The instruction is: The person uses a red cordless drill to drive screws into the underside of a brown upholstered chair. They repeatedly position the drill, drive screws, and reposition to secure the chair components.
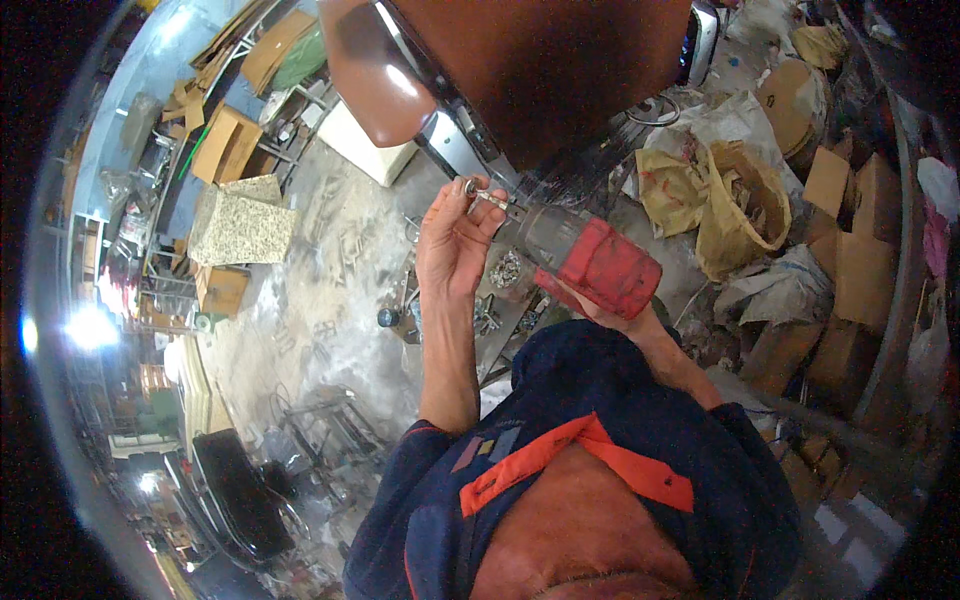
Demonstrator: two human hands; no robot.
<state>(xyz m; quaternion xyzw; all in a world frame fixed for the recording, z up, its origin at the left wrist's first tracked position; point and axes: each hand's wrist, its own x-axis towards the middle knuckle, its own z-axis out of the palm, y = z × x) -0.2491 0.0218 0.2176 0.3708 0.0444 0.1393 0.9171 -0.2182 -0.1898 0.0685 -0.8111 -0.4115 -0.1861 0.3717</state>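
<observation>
The left hand [452, 240] is raised in front of the person's chest, its fingers [480, 215] curled and pinching a small metal fastener [478, 190] with a ring-shaped washer at its end. The fastener lies against the tip of a cordless drill [585, 255], which has a dark grey front and a red body. The right hand [600, 305] is mostly hidden beneath the drill; it is clenched around the tool's grip from below, with only part of the palm and wrist showing. The drill points up and to the left, toward the underside of a brown chair seat [540, 70] with a rounded glossy edge, which hangs just above both hands. A bright metal bracket [455, 135] runs along that underside, near the fastener. Both forearms come up out of a dark blue shirt with an orange collar [580, 460]. Below the hands a dusty concrete floor [320, 310] carries scattered metal parts [505, 270]. To the left stands a speckled granite block [240, 225], with cardboard boxes [225, 145] behind it. To the right a yellow sack [735, 205] slumps open, filled with scraps, beside more cardboard pieces [850, 230].
</observation>
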